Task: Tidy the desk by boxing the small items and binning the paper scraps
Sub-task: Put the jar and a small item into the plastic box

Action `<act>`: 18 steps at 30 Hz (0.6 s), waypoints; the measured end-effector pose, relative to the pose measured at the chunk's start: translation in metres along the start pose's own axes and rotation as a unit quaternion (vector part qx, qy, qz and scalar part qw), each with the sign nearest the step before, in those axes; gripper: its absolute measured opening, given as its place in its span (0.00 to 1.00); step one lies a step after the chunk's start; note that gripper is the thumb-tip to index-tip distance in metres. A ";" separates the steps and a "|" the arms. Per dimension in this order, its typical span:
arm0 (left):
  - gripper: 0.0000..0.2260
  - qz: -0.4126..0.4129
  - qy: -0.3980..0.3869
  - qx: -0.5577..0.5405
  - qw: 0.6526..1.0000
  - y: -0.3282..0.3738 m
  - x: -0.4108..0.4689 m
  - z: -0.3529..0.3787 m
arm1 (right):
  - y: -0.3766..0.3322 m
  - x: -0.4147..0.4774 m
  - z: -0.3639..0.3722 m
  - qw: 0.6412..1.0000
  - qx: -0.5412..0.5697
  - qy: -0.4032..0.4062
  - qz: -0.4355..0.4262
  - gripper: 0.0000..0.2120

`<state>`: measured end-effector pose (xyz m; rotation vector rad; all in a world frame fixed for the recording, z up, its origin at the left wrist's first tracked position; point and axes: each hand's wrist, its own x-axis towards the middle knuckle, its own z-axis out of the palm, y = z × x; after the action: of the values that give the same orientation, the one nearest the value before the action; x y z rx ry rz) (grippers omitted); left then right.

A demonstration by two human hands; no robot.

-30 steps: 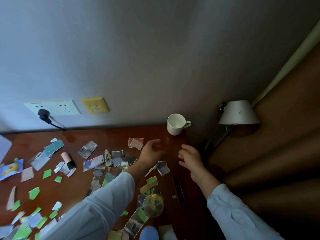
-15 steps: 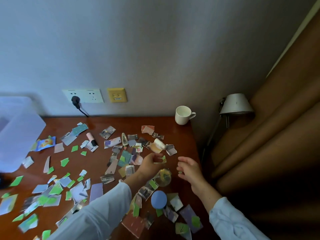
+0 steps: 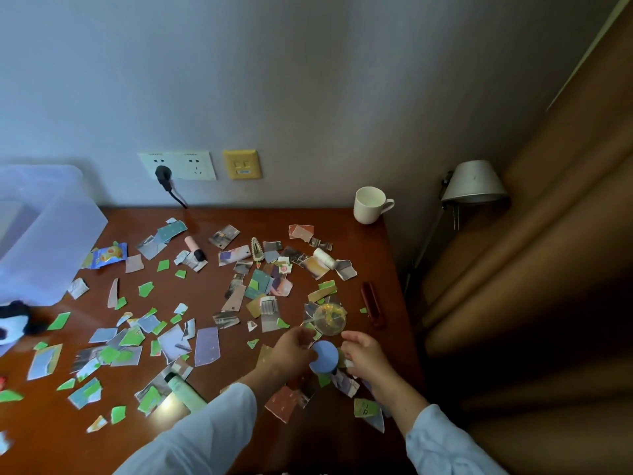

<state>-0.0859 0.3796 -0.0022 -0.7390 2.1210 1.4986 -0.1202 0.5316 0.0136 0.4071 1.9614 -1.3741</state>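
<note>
The blue round case (image 3: 323, 356) sits near the tabletop's front right edge, between your 2 hands. Your left hand (image 3: 291, 351) curls its fingers against the rim and your right hand (image 3: 366, 359) flanks it; I cannot tell whether either grips. Paper scraps (image 3: 284, 402) beneath could cling and ride into the box (image 3: 68, 241) at the far left corner.

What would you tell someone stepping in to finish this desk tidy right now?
Left hand and right hand: close on either side of the blue round case; grip unclear.
Translucent plastic box: back-left of the wooden desk.
Done: nothing evident.
To do: pink tube, gold hair clip, clear round dish, green tube to box; torn paper scraps to bin. No bin in view.
</note>
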 end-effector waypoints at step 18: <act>0.15 -0.061 0.032 -0.158 0.985 0.014 -0.002 0.020 | -0.010 -0.007 0.010 0.999 0.029 0.037 0.002 0.20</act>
<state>-0.0922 0.4024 0.0031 -1.0226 1.8634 1.7853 -0.1177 0.5198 0.0230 0.4959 1.9821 -1.4353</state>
